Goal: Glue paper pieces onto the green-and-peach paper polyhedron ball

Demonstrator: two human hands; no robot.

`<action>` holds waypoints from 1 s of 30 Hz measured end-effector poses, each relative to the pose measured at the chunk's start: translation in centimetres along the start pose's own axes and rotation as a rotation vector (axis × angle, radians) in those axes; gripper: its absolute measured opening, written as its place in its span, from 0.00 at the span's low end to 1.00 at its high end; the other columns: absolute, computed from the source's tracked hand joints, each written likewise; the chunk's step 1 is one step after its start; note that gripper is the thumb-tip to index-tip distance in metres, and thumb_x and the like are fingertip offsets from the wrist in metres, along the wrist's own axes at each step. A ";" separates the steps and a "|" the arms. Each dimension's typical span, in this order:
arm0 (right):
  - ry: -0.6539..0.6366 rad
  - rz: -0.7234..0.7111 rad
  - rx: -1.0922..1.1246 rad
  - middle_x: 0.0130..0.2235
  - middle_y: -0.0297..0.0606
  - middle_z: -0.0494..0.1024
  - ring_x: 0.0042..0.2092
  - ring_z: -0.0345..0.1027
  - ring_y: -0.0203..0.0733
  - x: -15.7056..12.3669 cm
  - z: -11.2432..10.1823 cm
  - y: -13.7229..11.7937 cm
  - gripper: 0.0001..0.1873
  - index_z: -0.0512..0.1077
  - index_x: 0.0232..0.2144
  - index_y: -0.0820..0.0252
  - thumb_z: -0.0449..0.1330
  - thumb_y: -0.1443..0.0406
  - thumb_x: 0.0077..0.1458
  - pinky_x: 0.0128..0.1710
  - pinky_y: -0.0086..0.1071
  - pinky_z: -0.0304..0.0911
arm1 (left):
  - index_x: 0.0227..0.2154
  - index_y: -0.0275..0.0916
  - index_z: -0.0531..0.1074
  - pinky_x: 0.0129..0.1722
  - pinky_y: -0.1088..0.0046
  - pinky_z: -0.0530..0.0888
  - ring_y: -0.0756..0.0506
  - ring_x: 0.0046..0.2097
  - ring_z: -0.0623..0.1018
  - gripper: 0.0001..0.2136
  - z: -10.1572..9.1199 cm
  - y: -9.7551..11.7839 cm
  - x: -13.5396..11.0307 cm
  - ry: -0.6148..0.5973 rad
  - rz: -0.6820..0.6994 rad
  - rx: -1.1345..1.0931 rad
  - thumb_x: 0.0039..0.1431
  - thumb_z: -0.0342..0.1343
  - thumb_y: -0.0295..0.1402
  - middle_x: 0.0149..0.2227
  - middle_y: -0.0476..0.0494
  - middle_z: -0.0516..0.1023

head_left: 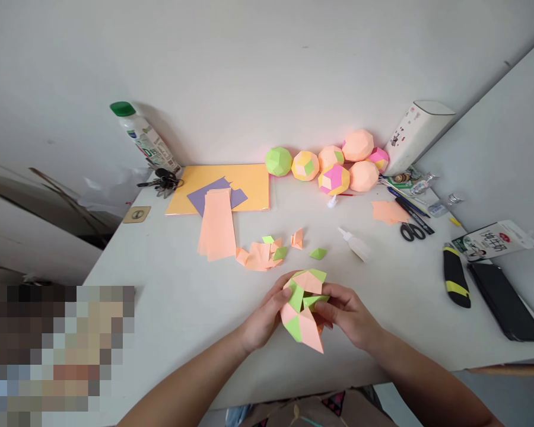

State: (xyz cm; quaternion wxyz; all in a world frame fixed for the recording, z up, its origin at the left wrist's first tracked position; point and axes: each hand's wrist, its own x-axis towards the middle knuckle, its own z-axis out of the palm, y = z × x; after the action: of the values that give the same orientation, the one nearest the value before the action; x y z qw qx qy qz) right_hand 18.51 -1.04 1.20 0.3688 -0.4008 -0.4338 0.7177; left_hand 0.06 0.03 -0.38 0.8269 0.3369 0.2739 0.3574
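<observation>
A partly closed paper ball [293,317] of peach and green facets is held over the front of the table. My left hand [269,311] grips its left side, thumb on the outer face. At its open right side, my right hand [345,308] pinches a green folded paper piece [314,300] between thumb and fingers. One peach point of the ball sticks out downward. Just beyond lie loose folded peach pieces [258,255], a green diamond piece [318,253] and a small peach piece [297,238]. A white glue bottle [356,244] lies on its side to the right.
Finished paper balls [278,161] line the wall. Peach strips [218,225] and purple paper [198,196] lie on a yellow sheet [253,178]. On the right are scissors [413,231], a utility knife [456,276] and a black phone-like object [507,302]. A white bottle [151,142] stands back left.
</observation>
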 end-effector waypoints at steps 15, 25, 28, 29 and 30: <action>0.000 -0.009 0.024 0.23 0.30 0.66 0.24 0.56 0.31 0.1 -0.1 0.3 0.15 0.74 0.29 0.63 0.63 0.55 0.53 0.24 0.28 0.53 | 0.57 0.40 0.57 0.46 0.52 0.71 0.36 0.44 0.79 0.23 -0.3 -0.6 -0.1 0.002 -0.006 -0.012 0.64 0.46 0.46 0.54 0.31 0.71; -0.018 0.032 0.084 0.22 0.30 0.67 0.23 0.55 0.31 0.2 -0.1 0.4 0.16 0.74 0.27 0.63 0.65 0.55 0.51 0.24 0.29 0.52 | 0.62 0.44 0.49 0.44 0.52 0.72 0.35 0.43 0.80 0.27 -0.4 -0.7 -0.4 -0.031 0.004 -0.035 0.63 0.47 0.47 0.53 0.32 0.73; -0.011 0.033 0.101 0.23 0.31 0.68 0.23 0.56 0.30 0.2 -0.1 0.5 0.16 0.74 0.27 0.63 0.66 0.54 0.50 0.24 0.29 0.52 | 0.61 0.44 0.49 0.44 0.51 0.73 0.35 0.42 0.81 0.27 -0.4 -0.8 -0.3 -0.036 0.022 -0.027 0.64 0.46 0.47 0.54 0.31 0.72; -0.011 0.034 0.101 0.23 0.31 0.68 0.23 0.55 0.30 0.2 -0.2 0.6 0.16 0.74 0.27 0.63 0.66 0.55 0.51 0.24 0.29 0.52 | 0.61 0.44 0.49 0.44 0.51 0.73 0.35 0.41 0.81 0.26 -0.4 -0.8 -0.3 -0.035 0.025 -0.020 0.64 0.46 0.47 0.54 0.31 0.71; -0.012 0.035 0.100 0.23 0.31 0.68 0.23 0.55 0.30 0.2 -0.2 0.6 0.16 0.74 0.27 0.63 0.65 0.55 0.51 0.24 0.29 0.52 | 0.61 0.44 0.50 0.43 0.50 0.73 0.35 0.41 0.81 0.26 -0.4 -0.8 -0.3 -0.035 0.025 -0.014 0.64 0.45 0.47 0.54 0.30 0.71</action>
State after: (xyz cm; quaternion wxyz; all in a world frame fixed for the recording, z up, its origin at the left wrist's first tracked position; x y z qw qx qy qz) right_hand 18.50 -1.06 0.56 0.3732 -0.3852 -0.3923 0.7473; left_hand -0.09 -0.47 -1.20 0.8294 0.3407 0.2525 0.3637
